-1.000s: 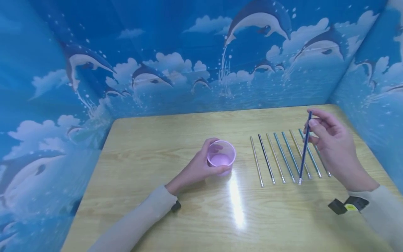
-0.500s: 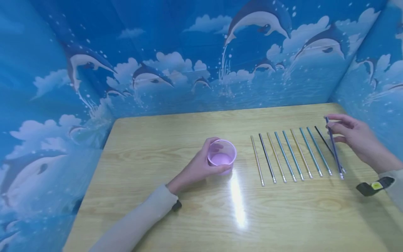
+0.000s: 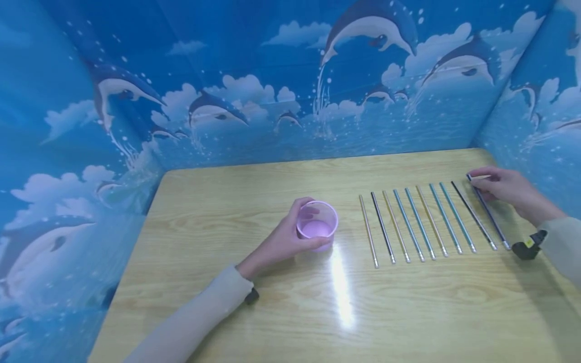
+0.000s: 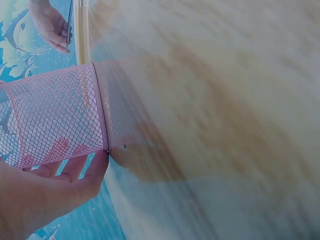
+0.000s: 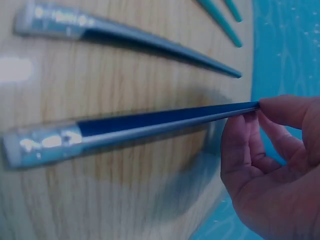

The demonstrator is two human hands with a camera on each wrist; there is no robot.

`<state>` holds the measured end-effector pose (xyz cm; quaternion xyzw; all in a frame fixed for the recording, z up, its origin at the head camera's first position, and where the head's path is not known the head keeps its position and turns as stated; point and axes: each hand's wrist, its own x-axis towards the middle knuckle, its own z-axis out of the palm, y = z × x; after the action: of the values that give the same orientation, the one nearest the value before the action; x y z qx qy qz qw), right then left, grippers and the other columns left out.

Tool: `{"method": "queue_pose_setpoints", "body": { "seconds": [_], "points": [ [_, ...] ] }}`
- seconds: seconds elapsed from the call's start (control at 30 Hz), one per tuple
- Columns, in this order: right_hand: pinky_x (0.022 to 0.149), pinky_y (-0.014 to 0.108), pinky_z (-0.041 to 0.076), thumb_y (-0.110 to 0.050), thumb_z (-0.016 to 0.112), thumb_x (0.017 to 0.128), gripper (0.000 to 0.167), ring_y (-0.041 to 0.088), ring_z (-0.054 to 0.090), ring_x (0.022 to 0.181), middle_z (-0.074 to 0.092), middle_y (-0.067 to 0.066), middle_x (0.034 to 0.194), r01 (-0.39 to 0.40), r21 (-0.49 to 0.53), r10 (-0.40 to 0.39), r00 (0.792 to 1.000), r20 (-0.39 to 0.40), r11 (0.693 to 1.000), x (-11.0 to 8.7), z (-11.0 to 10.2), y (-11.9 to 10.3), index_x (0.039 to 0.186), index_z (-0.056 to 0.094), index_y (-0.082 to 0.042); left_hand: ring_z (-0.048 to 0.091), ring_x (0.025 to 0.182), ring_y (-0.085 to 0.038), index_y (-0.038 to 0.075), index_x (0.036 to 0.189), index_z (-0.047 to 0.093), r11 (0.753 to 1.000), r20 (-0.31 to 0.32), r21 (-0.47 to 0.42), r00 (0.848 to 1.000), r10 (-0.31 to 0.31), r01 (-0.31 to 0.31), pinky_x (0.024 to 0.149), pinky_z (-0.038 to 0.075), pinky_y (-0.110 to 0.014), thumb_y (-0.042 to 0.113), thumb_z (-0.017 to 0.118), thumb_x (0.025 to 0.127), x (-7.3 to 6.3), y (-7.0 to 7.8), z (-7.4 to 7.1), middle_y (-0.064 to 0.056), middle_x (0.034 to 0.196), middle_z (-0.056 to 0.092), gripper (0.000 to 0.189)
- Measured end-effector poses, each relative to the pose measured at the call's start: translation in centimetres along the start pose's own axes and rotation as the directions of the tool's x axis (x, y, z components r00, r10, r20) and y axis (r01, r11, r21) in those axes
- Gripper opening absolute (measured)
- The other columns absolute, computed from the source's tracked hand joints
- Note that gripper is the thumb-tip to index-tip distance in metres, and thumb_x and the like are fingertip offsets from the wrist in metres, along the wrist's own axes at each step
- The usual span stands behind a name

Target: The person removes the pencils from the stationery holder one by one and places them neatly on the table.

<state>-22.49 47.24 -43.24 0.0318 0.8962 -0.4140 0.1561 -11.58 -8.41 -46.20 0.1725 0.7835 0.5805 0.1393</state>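
My left hand [image 3: 283, 241] grips a pink mesh cup [image 3: 317, 228] standing upright mid-table; the left wrist view shows its net wall [image 4: 55, 120] with my fingers [image 4: 75, 172] curled round it. Right of the cup, several thin sticks [image 3: 410, 225] lie side by side in a row on the table. My right hand [image 3: 504, 187] pinches the far tip of a dark blue stick [image 3: 489, 214] at the right end of that row. The right wrist view shows this blue stick [image 5: 150, 122] lying low along the wood, its silver end on the table, my fingertips [image 5: 287, 112] on its tip.
The wooden table [image 3: 272, 307] is fenced on three sides by blue dolphin-print walls [image 3: 254, 85]. The right wall [image 3: 540, 116] stands close beside my right hand. A bright glare streak [image 3: 341, 292] lies on the wood in front of the cup.
My right hand carried the dark blue stick from above the row out to the right and lowered it flat at the row's right end. The left hand and cup stayed put.
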Motion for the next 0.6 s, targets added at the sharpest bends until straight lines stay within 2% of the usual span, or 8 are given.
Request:
{"method": "queue_pose_setpoints", "body": {
  "seconds": [0.1,0.17,0.2,0.3,0.37,0.5,0.6],
  "points": [
    [0.072,0.027,0.057,-0.030,0.059,0.115,0.034,0.006,0.066,0.082,0.070,-0.007,0.101,0.010,-0.073,-0.008,1.000,0.021,0.997,0.9,0.3,0.6,0.139,0.067,-0.007,0.057,0.140,-0.029,0.026,0.161,0.036,1.000,-0.002,0.001,1.000,-0.005,0.005,0.106,0.057,-0.045,0.031,0.095,0.088,-0.1,0.0,0.0,-0.003,0.152,0.057,0.094],
    [0.071,0.026,0.056,-0.026,0.057,0.116,0.050,0.007,0.066,0.082,0.072,0.002,0.104,0.026,-0.129,-0.021,0.999,0.036,0.991,1.3,0.5,0.8,0.146,0.053,0.012,0.056,0.140,-0.028,0.026,0.161,0.036,1.000,-0.001,0.006,1.000,-0.006,0.006,0.105,0.058,-0.044,0.031,0.095,0.088,-0.2,-0.1,-0.1,-0.004,0.151,0.057,0.094],
    [0.071,0.025,0.056,-0.025,0.056,0.116,0.054,0.007,0.067,0.082,0.074,0.006,0.106,0.036,-0.158,-0.030,0.999,0.038,0.987,1.4,0.5,0.8,0.148,0.049,0.017,0.056,0.140,-0.028,0.026,0.161,0.036,1.000,-0.001,0.009,1.000,-0.006,0.006,0.105,0.058,-0.043,0.030,0.095,0.088,-0.2,-0.1,-0.1,-0.004,0.151,0.057,0.094],
    [0.071,0.028,0.054,-0.025,0.056,0.115,0.053,0.016,0.068,0.087,0.072,0.026,0.113,0.059,-0.244,-0.054,0.998,0.030,0.968,1.6,0.7,0.8,0.146,0.049,0.018,0.056,0.140,-0.027,0.026,0.161,0.036,1.000,0.000,0.012,1.000,-0.006,0.006,0.105,0.058,-0.042,0.030,0.095,0.088,-0.2,-0.2,0.0,-0.004,0.151,0.057,0.094],
    [0.075,0.035,0.054,-0.026,0.056,0.115,0.051,0.030,0.068,0.095,0.066,0.037,0.121,0.070,-0.294,-0.067,0.998,0.019,0.953,1.6,0.8,0.8,0.145,0.051,0.016,0.056,0.140,-0.027,0.026,0.161,0.036,1.000,0.002,0.012,1.000,-0.004,0.004,0.104,0.058,-0.042,0.029,0.095,0.088,-0.2,-0.2,0.0,-0.005,0.151,0.057,0.095],
    [0.086,0.058,0.055,-0.030,0.054,0.116,0.053,0.055,0.061,0.113,0.056,0.045,0.134,0.060,-0.333,-0.063,0.998,0.003,0.941,1.6,1.2,0.7,0.145,0.051,0.013,0.059,0.137,-0.028,0.023,0.164,0.035,1.000,0.001,0.024,1.000,0.002,-0.002,0.103,0.059,-0.043,0.030,0.096,0.086,-0.2,-0.1,-0.3,-0.006,0.151,0.057,0.099],
    [0.093,0.072,0.050,-0.035,0.050,0.116,0.060,0.062,0.055,0.119,0.051,0.048,0.138,0.050,-0.329,-0.059,0.998,-0.018,0.943,1.1,1.7,0.5,0.148,0.044,0.015,0.058,0.139,-0.028,0.022,0.169,0.030,0.999,-0.013,0.047,1.000,0.002,-0.002,0.107,0.056,-0.046,0.032,0.100,0.081,-0.5,0.0,-0.8,-0.004,0.155,0.055,0.113]
  ]
}}
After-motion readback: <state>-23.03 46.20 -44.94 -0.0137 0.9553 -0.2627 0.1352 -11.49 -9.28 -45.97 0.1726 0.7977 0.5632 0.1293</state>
